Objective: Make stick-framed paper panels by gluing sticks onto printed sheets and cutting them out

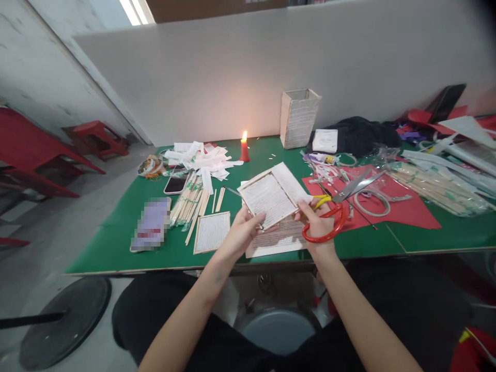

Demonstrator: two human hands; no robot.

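A sheet of printed paper [269, 196] with thin wooden sticks along the edges of one part is held up over the table. My left hand [248, 227] is closed on its lower left corner, thumb on top. At its right edge is my right hand [318, 225], with thumb and fingers on the paper. Scissors [351, 190] with red and yellow handles hang from that same hand, blades pointing away to the right. Beneath lies another printed sheet [273, 244]. A stick-framed paper panel [212, 232] rests on the table to the left.
A lit red candle [244, 149] stands at the back, left of a paper-covered box [300, 119]. Bundled sticks [189, 201], paper strips [201, 160] and phones [176, 183] lie left. Red paper [411, 204], a tape ring [372, 203] and bagged sticks [437, 188] are right.
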